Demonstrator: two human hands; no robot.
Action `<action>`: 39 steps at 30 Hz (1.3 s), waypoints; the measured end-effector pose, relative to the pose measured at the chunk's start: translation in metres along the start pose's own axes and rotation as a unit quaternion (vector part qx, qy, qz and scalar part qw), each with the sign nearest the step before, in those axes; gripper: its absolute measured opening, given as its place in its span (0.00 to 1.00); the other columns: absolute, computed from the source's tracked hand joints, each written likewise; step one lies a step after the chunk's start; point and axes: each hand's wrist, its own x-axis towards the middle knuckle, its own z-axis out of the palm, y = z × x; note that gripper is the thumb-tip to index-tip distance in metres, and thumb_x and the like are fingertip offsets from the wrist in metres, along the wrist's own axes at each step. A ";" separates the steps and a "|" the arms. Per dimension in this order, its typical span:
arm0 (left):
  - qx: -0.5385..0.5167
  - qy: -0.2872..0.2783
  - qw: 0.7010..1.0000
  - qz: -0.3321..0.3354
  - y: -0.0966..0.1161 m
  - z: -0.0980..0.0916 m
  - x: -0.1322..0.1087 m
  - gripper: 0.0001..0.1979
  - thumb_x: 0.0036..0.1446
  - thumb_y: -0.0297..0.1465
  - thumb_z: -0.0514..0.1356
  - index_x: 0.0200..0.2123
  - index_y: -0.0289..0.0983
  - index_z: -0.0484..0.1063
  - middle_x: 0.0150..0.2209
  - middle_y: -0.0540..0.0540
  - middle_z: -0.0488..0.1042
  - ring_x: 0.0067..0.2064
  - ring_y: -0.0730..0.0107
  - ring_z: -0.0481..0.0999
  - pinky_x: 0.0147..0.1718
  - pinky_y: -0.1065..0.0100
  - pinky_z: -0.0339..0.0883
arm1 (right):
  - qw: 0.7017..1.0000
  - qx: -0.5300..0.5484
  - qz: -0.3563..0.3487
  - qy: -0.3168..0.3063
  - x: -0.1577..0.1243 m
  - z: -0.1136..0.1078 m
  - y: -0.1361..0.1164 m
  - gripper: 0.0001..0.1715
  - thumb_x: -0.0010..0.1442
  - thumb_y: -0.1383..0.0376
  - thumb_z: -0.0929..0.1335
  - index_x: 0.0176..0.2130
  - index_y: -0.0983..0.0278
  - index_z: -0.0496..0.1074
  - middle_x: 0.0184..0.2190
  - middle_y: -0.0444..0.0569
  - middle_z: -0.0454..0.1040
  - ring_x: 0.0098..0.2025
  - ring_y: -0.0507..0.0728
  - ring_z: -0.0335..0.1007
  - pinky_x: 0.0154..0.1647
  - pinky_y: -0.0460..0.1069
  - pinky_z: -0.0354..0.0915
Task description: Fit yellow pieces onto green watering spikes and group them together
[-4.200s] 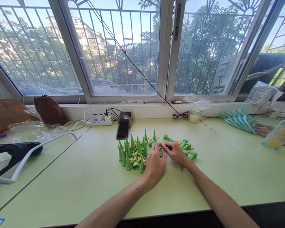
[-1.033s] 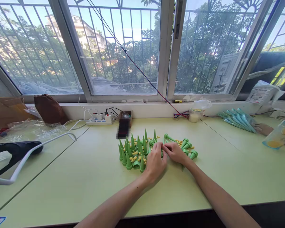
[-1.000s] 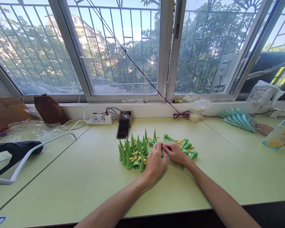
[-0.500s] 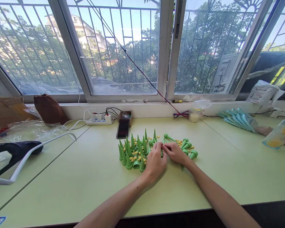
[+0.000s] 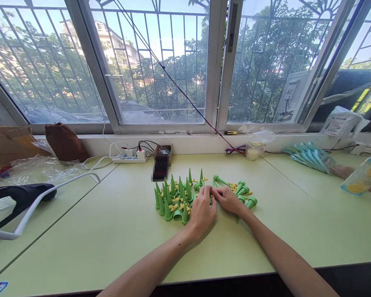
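Several green plastic cones (image 5: 172, 198) stand upright in a cluster on the pale green table (image 5: 111, 231), with small yellow pieces (image 5: 174, 207) scattered among them. More green cones (image 5: 245, 194) lie on their sides to the right. My left hand (image 5: 202, 212) and my right hand (image 5: 228, 199) meet between the two groups. Their fingers are curled and pinched together on a green cone piece (image 5: 210, 200) that is mostly hidden by them.
A small dark box (image 5: 161, 167) and a white power strip (image 5: 128, 158) sit behind the cones. A black tool with a white cable (image 5: 21, 197) lies at left. A jar (image 5: 253, 150), turquoise packets (image 5: 311, 159) and another person's hand (image 5: 341, 171) are at right.
Hardly anything differs. Both hands stay pinched together at the same spot between the cone groups, with only slight finger shifts.
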 end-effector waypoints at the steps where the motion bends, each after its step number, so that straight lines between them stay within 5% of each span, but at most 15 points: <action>1: -0.002 -0.002 1.000 -0.001 0.000 0.000 0.000 0.12 0.64 0.23 0.52 0.49 0.37 0.66 0.48 0.40 0.74 0.47 0.58 0.77 0.46 0.57 0.72 | 1.000 0.000 0.004 0.000 0.000 0.000 0.000 0.34 0.67 0.42 0.60 0.21 0.61 0.54 0.18 0.40 0.52 0.23 0.51 0.46 0.25 0.48 0.46; 6: -0.010 0.003 1.000 0.001 0.000 0.000 0.000 0.14 0.64 0.23 0.52 0.52 0.37 0.64 0.50 0.38 0.74 0.49 0.56 0.77 0.47 0.55 0.72 | 1.000 0.011 0.006 0.011 0.001 0.000 -0.002 0.35 0.67 0.40 0.59 0.21 0.61 0.54 0.18 0.40 0.52 0.23 0.51 0.46 0.25 0.49 0.47; 13: -0.009 0.033 0.999 -0.007 -0.001 -0.001 0.002 0.14 0.65 0.24 0.52 0.53 0.38 0.65 0.52 0.38 0.74 0.51 0.55 0.78 0.48 0.54 0.73 | 0.992 0.121 0.031 0.019 -0.002 -0.005 -0.013 0.27 0.64 0.42 0.65 0.33 0.64 0.72 0.20 0.41 0.61 0.21 0.51 0.53 0.22 0.48 0.52; 24: 0.000 0.017 1.000 -0.003 -0.004 -0.001 0.002 0.18 0.64 0.24 0.52 0.57 0.37 0.63 0.55 0.36 0.75 0.54 0.52 0.78 0.49 0.52 0.73 | 0.997 0.061 0.026 0.038 0.001 -0.001 -0.001 0.36 0.64 0.38 0.62 0.20 0.61 0.60 0.16 0.41 0.56 0.21 0.51 0.48 0.22 0.48 0.49; 31: 0.000 0.032 0.999 0.001 -0.005 0.000 0.002 0.16 0.65 0.24 0.52 0.56 0.38 0.63 0.55 0.37 0.76 0.53 0.53 0.79 0.48 0.53 0.74 | 0.991 0.129 0.033 0.020 -0.001 -0.004 -0.012 0.27 0.62 0.42 0.67 0.32 0.64 0.72 0.21 0.42 0.65 0.22 0.51 0.56 0.23 0.47 0.53; 39: 0.005 0.030 1.000 0.001 -0.006 0.000 0.002 0.15 0.65 0.25 0.51 0.55 0.38 0.64 0.55 0.37 0.76 0.54 0.52 0.79 0.49 0.53 0.74 | 0.995 0.083 0.031 0.036 -0.001 -0.004 -0.010 0.29 0.62 0.43 0.67 0.24 0.62 0.65 0.19 0.41 0.60 0.23 0.51 0.52 0.24 0.48 0.51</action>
